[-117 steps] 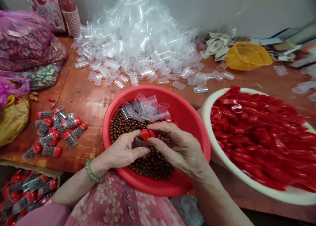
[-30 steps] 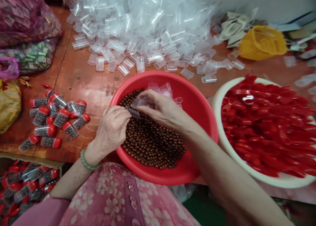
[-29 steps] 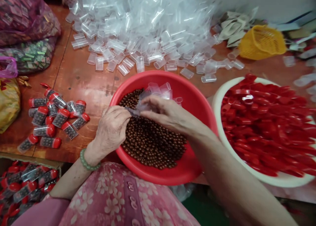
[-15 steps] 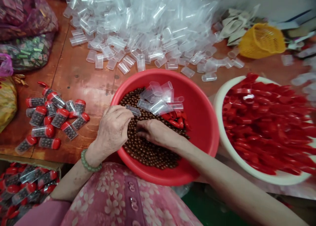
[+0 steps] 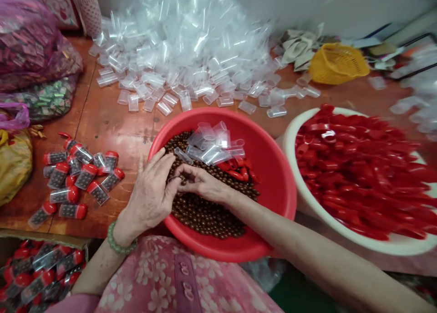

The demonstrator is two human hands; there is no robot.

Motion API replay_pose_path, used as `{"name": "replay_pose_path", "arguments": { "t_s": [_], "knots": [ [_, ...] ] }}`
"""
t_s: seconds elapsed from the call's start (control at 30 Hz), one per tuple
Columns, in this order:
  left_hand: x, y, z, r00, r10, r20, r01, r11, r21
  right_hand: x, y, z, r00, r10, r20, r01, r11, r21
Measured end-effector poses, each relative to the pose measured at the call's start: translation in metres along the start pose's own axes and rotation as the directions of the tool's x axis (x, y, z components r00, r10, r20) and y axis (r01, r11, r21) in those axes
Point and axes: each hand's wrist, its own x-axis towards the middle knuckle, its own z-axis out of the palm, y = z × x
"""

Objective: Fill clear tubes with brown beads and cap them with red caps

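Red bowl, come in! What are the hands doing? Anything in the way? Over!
Left hand: holding a clear tube, mostly hidden. Right hand: close to its rim, brown beads below. Loose tubes and red pieces beyond, not blocking.

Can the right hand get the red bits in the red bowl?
Probably yes. The red bits lie near the right hand, inside the same red bowl. Clear tubes seem to cover some, but several bits look uncovered.

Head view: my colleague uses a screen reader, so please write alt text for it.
A person's left hand and right hand are close together over brown beads in a red basin. Red-capped tubes lie left, a pale basin of red pieces stands right, and clear sleeves are heaped behind.
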Motion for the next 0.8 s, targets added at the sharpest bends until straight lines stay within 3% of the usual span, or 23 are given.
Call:
{"name": "replay_pose_path", "arguments": {
  "t_s": [0.1,0.2,0.37,0.47,0.53,0.6,0.67,0.8],
  "knots": [
    [-0.005,0.009,-0.004,0.998,0.006,0.059,-0.011,0.996,0.085,-0.007,-0.011,-0.001,0.999,-0.054,-0.003,0.054,0.994,0.096],
    [-0.005,0.012,0.000,1.000,0.016,0.005,-0.017,0.995,0.098,-0.016,-0.020,-0.002,0.995,-0.103,-0.009,0.102,0.963,0.249],
    [0.001,0.019,0.002,0.992,-0.004,-0.124,-0.012,0.991,-0.132,-0.031,-0.032,0.002,0.993,-0.118,-0.028,0.122,0.949,0.292],
    [0.007,0.026,0.000,0.992,-0.049,-0.115,0.006,0.936,-0.351,-0.044,-0.040,0.001,0.989,-0.144,-0.041,0.148,0.980,0.133],
    [0.010,0.028,-0.002,0.992,-0.090,-0.086,0.041,0.891,-0.453,-0.053,-0.046,-0.003,0.981,-0.173,-0.083,0.164,0.981,-0.105],
    [0.011,0.028,-0.003,0.994,-0.105,-0.007,0.087,0.855,-0.512,-0.063,-0.053,-0.009,0.968,-0.210,-0.134,0.158,0.933,-0.324],
    [0.012,0.027,-0.004,0.990,-0.091,0.105,0.134,0.828,-0.544,-0.071,-0.061,-0.015,0.950,-0.272,-0.154,0.182,0.882,-0.434],
    [0.011,0.027,-0.006,0.963,-0.054,0.263,0.196,0.810,-0.553,-0.074,-0.080,-0.021,0.910,-0.411,-0.058,0.314,0.774,-0.550]
  ]
}}
